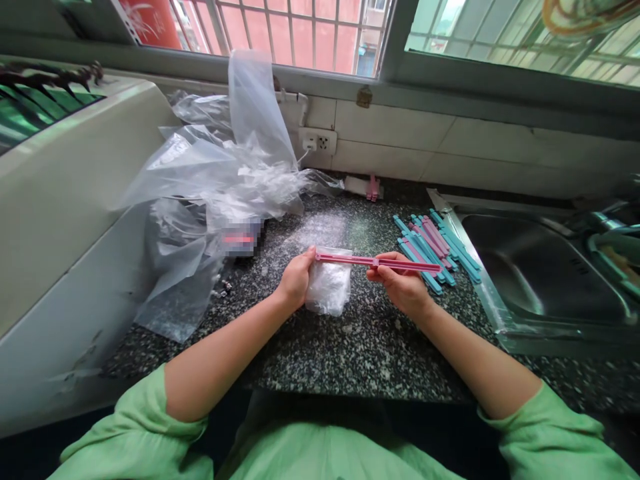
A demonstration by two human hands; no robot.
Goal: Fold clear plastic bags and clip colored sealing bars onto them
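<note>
A long pink bag-sealing clip (345, 259) lies across the top of a folded transparent plastic bag (329, 290) above the counter. My left hand (296, 279) is closed on the bag's left side, its thumb at the clip's left end. Farther right, my right hand (404, 285) pinches the clip between thumb and fingers, and the clip's other end sticks out past them. Whether the clip is fully closed over the bag I cannot tell. Just beyond my right hand lies a pile of blue and pink sealing clips (431, 243).
Large crumpled plastic bags (200, 170) cover the counter's left side, beside a white appliance (65, 220). A steel sink (545, 267) is on the right. By the tiled wall are a power socket (324, 142) and a small package with a pink clip (373, 188).
</note>
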